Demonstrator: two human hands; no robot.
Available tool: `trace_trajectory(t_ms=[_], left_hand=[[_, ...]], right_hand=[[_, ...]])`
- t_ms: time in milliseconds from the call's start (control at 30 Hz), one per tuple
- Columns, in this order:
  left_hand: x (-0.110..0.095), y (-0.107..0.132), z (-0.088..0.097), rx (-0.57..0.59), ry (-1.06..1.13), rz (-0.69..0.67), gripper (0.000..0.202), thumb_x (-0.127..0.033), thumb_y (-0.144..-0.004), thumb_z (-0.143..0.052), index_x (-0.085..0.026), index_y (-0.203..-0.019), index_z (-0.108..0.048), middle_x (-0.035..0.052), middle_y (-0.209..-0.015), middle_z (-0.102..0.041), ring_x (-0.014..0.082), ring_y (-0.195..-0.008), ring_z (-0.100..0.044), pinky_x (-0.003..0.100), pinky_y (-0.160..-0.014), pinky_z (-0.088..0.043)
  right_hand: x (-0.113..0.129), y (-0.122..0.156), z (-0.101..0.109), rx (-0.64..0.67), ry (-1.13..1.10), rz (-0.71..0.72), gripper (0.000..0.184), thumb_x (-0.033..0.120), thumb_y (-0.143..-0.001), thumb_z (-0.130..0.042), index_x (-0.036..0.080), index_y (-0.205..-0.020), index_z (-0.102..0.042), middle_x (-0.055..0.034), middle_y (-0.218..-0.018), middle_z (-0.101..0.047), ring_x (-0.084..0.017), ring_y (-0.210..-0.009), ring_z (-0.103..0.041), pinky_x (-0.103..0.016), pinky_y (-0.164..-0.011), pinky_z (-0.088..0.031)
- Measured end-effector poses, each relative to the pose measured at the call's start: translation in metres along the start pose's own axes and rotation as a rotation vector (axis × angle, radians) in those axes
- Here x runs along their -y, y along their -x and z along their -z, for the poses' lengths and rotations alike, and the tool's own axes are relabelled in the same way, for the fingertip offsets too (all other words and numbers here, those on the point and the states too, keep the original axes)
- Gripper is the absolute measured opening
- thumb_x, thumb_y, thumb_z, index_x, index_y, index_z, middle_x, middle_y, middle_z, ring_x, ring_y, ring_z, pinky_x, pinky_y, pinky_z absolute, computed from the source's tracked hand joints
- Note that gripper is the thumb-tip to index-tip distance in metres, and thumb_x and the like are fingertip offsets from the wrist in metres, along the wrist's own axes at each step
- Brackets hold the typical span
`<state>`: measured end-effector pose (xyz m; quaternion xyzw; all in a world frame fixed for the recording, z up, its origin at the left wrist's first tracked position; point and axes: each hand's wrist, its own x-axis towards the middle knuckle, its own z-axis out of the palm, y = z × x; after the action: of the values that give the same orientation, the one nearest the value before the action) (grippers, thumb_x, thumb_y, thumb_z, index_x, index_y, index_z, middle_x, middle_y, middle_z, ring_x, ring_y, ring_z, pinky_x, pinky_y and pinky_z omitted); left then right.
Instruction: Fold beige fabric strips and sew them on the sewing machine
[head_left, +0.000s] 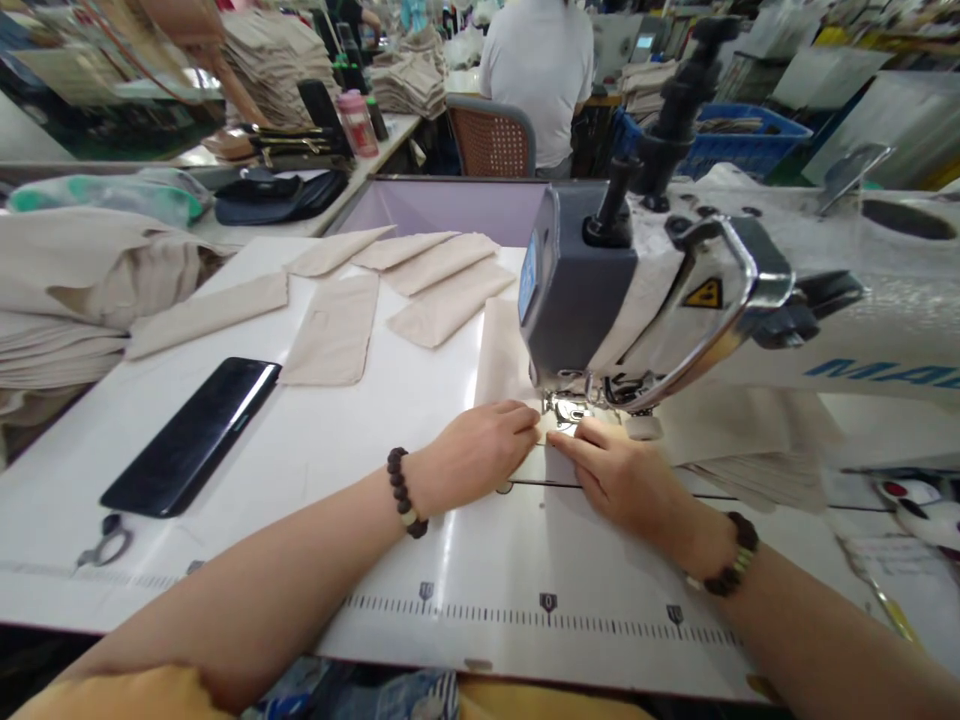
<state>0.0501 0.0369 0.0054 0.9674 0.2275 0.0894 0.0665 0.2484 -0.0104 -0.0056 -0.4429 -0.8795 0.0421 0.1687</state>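
My left hand (480, 452) and my right hand (615, 470) meet just in front of the presser foot (566, 410) of a white and grey sewing machine (660, 290). Both hands have their fingers pressed together on a small beige fabric piece (504, 360) that runs under the needle and out behind the machine head. Each wrist wears a dark bead bracelet. The needle itself is mostly hidden by the machine head.
Several beige fabric pieces (334, 330) lie across the white table (315, 450). A black phone (193, 432) and small snips (105, 540) sit at the left. A fabric stack (67, 290) stands at far left. A seated person in white (540, 70) works ahead.
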Motion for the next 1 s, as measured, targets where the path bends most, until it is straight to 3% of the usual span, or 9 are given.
trace_trajectory(t_ms=[133,267,800,1000], left_hand=[[0.003,-0.004,0.0,-0.028,-0.014,0.03,0.019,-0.015,-0.091,-0.044,-0.008,-0.082,-0.059,0.0066,-0.087,-0.054,0.0174,-0.085,-0.051,0.03,-0.082,-0.047],[0.004,-0.008,-0.001,-0.058,-0.024,0.039,0.017,-0.014,-0.091,-0.045,-0.007,-0.088,-0.06,0.0084,-0.095,-0.056,0.0175,-0.095,-0.051,0.029,-0.09,-0.045],[0.014,-0.015,-0.003,-0.048,-0.023,0.107,0.013,-0.016,-0.089,-0.048,-0.011,-0.093,-0.059,0.0077,-0.1,-0.056,0.019,-0.103,-0.05,0.033,-0.096,-0.04],[-0.001,-0.005,0.008,0.011,-0.051,0.123,0.02,-0.026,-0.09,-0.048,-0.01,-0.096,-0.058,0.0099,-0.095,-0.056,0.0223,-0.091,-0.052,0.038,-0.083,-0.047]], right_hand=[[-0.003,-0.002,-0.004,0.01,0.048,-0.058,0.036,0.009,-0.083,-0.043,0.015,-0.115,-0.058,-0.0099,-0.094,-0.058,-0.019,-0.078,-0.054,-0.025,-0.062,-0.043],[-0.005,-0.001,-0.008,-0.009,0.063,-0.072,0.037,0.009,-0.083,-0.044,0.014,-0.117,-0.056,-0.0123,-0.106,-0.058,-0.023,-0.088,-0.056,-0.029,-0.069,-0.048],[0.0,-0.003,-0.003,-0.005,0.054,-0.092,0.035,0.005,-0.08,-0.048,0.014,-0.112,-0.059,-0.0102,-0.098,-0.061,-0.021,-0.086,-0.057,-0.027,-0.068,-0.047],[0.0,-0.002,0.002,-0.006,0.011,-0.074,0.027,0.007,-0.079,-0.045,0.016,-0.099,-0.061,-0.008,-0.093,-0.06,-0.017,-0.076,-0.056,-0.024,-0.061,-0.042]])
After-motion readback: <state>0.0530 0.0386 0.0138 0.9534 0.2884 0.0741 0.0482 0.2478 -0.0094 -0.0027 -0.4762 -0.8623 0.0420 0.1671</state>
